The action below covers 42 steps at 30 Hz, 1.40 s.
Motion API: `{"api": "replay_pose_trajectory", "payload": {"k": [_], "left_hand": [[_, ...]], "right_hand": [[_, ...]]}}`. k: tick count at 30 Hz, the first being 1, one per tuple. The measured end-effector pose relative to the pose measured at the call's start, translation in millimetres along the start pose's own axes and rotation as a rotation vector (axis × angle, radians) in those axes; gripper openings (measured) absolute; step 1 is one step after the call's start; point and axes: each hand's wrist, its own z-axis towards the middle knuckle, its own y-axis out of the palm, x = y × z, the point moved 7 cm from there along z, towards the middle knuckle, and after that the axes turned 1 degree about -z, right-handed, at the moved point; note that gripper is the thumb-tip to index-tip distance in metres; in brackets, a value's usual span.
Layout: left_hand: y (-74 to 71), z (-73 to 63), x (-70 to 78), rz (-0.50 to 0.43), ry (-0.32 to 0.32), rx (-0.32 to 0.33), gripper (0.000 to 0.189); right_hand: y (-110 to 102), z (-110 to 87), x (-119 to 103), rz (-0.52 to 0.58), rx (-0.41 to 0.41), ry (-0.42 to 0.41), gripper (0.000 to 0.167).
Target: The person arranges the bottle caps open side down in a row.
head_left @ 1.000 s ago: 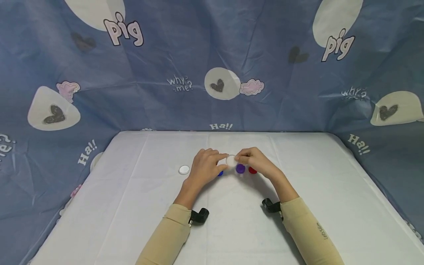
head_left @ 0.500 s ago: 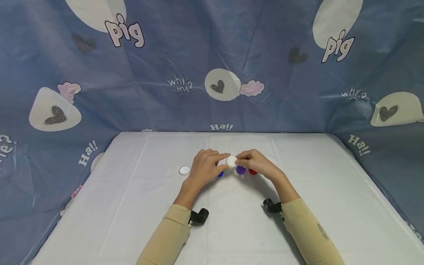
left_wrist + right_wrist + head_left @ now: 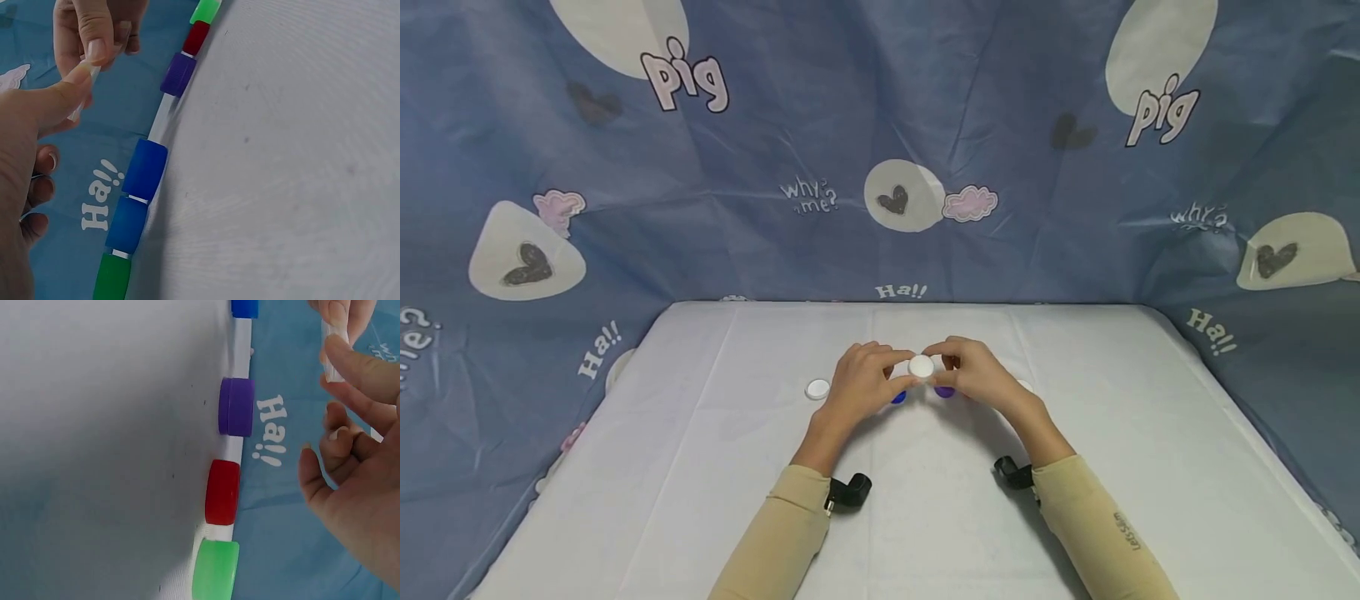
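Above the far part of the table, both hands pinch one white bottle cap [image 3: 921,366] between them. My left hand [image 3: 863,379] grips its left edge with thumb and index finger. From the other side, my right hand [image 3: 976,373] pinches the right edge in the same way. Seen edge-on in the right wrist view, the white cap [image 3: 334,362] looks thin and pale. Behind the hands stand a blue cap [image 3: 898,398] and a purple cap [image 3: 945,392], partly covered. A red cap [image 3: 222,492] shows in the right wrist view.
Several caps form a row on the white table [image 3: 760,483], among them a dark green one [image 3: 112,275] and a light green one [image 3: 215,570]. A white disc [image 3: 817,389] lies left of my left hand. Patterned blue cloth [image 3: 760,250] hangs behind.
My right hand has shifted its grip, its thumb now lower on the cap's edge. The white cap has moved slightly left. The red cap is now hidden in the head view.
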Motion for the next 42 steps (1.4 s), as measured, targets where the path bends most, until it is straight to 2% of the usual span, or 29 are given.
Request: {"api": "replay_pose_trajectory", "payload": {"k": [5,18,28,42], "left_hand": [[0.3,-0.5,-0.4,0.005,-0.004,-0.001,0.037],[4.1,-0.9,0.1,0.054,-0.002,-0.026,0.036],[9.6,-0.8,-2.6,0.102,-0.045,-0.07,0.036],[20.4,-3.2,-5.3,0.159,-0.108,-0.156,0.038]], "right_hand": [[1,0.6,-3,-0.037,0.018,-0.027,0.036],[5,-0.5,-2,-0.129,-0.005,-0.002,0.035],[10,0.8,2,-0.165,-0.03,0.04,0.036],[20,1.6,2,-0.283,-0.081,0.086,0.039]]}}
